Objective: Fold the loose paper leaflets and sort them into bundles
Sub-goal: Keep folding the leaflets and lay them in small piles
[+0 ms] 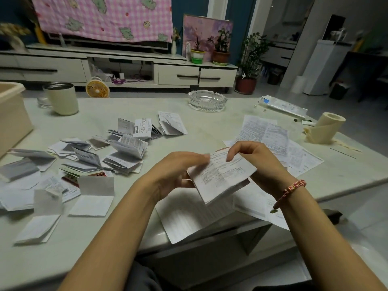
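The left grip (180, 173) and the right grip (252, 156) are holding 1 folded leaflet (222, 177) in the air, on the person's side of the glass ashtray (207, 100) and slightly right of it, above the near edge of the pale surface (210, 127). The right grip is curling its fingers over the leaflet's far edge and pinching it. The left grip is reaching to the leaflet's left edge with its fingers lying fairly straight, but motion is blurring it and I cannot tell whether it is clamping the paper or only touching it. A red bracelet (290, 192) is sitting on the right wrist.

A heap of folded leaflets (126, 152) is lying left of the ashtray and nearer the person, spreading on toward the left edge of the surface. Unfolded printed sheets (270, 139) are lying right of the ashtray, partly behind the right grip. 1 large sheet (189, 219) is lying nearer still than the ashtray, under the held leaflet, and overhanging the surface's edge. A cream mug (62, 98) is standing well to the left of the ashtray, and a paper roll (323, 129) is lying well to its right.
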A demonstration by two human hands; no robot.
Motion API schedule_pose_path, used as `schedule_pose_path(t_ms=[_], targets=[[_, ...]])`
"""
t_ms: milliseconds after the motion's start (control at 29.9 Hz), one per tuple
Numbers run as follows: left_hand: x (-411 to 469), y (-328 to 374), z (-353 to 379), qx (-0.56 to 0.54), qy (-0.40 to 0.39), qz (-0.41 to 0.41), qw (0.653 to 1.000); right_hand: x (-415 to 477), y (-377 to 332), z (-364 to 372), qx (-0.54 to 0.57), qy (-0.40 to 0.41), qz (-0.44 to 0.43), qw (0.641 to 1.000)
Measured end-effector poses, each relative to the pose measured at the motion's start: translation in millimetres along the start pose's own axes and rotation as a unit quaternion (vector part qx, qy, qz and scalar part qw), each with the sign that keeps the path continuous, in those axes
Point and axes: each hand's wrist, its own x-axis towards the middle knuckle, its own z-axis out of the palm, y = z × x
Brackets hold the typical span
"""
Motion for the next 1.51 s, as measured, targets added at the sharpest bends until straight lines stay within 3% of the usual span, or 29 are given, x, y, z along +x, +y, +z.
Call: schedule_pose_path(t_ms=[134, 234, 335, 435, 636, 803, 1004, 1305, 1506], targets=[[0, -2, 3, 0.036, 0.003, 0.014, 0.999, 0, -1, 0, -0.015, 0.000, 0.013, 1.000], [2, -3, 2, 0.037, 0.051, 0.028, 0.998, 6, 2, 0, -0.011, 0.070, 0.022, 0.997], [3, -5, 0, 0.026, 0.088, 0.053, 0.994, 7, 2, 0, -0.083, 0.122, -0.026, 0.989], [4, -5, 2, 0.005, 0.101, 0.084, 0.991, 1, -1, 7, -0.141, 0.076, -0.073, 0.984], [3, -5, 6, -0.006, 0.102, 0.148, 0.984, -4, 10, 31, -0.252, -0.047, -0.047, 0.965], [7, -6, 6, -0.017, 0.160, 0.171, 0.972, -3, 11, 41, -0.045, -0.099, 0.029, 0.994], [8, -9, 3, 0.054, 0.174, 0.188, 0.965, 0, 11, 43, -0.004, -0.161, 0.079, 0.984], [28, -16, -9, 0.046, 0.334, 0.192, 0.921, 11, 12, 47, 0.002, -0.061, 0.089, 0.994], [37, -22, -22, 0.015, 0.364, 0.186, 0.913, 24, 20, 54, 0.019, 0.051, 0.053, 0.997]])
